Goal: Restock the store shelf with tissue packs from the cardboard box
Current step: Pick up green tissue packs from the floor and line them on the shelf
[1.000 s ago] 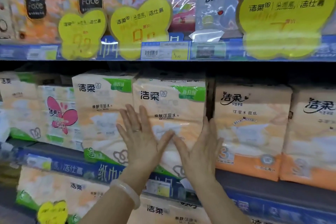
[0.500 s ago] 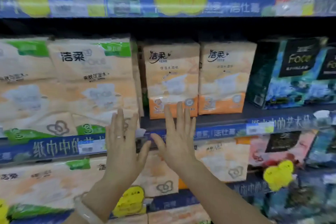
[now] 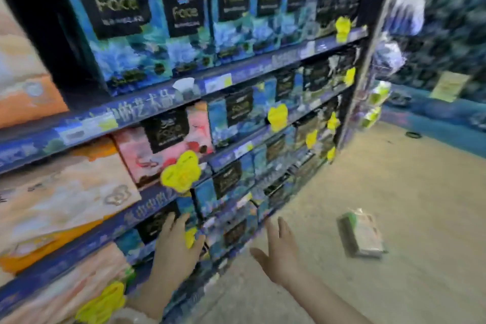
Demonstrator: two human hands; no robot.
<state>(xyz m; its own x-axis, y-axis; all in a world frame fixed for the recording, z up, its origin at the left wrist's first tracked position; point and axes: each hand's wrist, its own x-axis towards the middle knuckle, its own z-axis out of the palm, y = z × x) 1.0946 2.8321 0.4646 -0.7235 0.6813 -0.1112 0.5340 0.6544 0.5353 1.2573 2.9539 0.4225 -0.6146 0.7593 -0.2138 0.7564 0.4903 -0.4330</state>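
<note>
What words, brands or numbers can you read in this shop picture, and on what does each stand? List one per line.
"Face" on the black label of the blue tissue pack, top shelf.
"Face" on the next blue pack beside it.
"Face", faint, on the pink pack.
Blue shelf-edge strip: Chinese characters, too blurred to read.
Yellow price tags: unreadable.

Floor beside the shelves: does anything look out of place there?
Yes. One tissue pack with a green edge lies alone on the floor, tilted, apart from the shelf. Neither the left hand nor the right hand touches it.
</note>
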